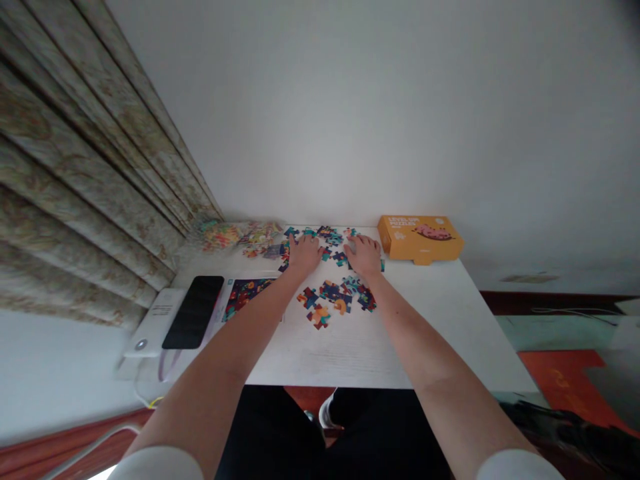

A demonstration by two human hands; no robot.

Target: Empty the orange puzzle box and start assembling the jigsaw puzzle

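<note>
Loose jigsaw puzzle pieces [329, 235] with dark blue, teal and orange print lie along the back of a white table [320, 363]. My left hand [305, 253] rests palm down on pieces at the left of this spread, fingers apart. Over pieces on the right lies my right hand [365, 256], also palm down with the fingers spread. Nearer to me, between my forearms, is a cluster of puzzle pieces [336, 295], some of which look joined. What lies under both palms is hidden.
A yellow puzzle box [425, 239] stands at the back right. Clear bags of puzzle pieces [220, 235] sit at the back left. A printed picture sheet [243, 293], partly behind my left forearm, a black phone [194, 312] and a white box [156, 320] are on the left.
</note>
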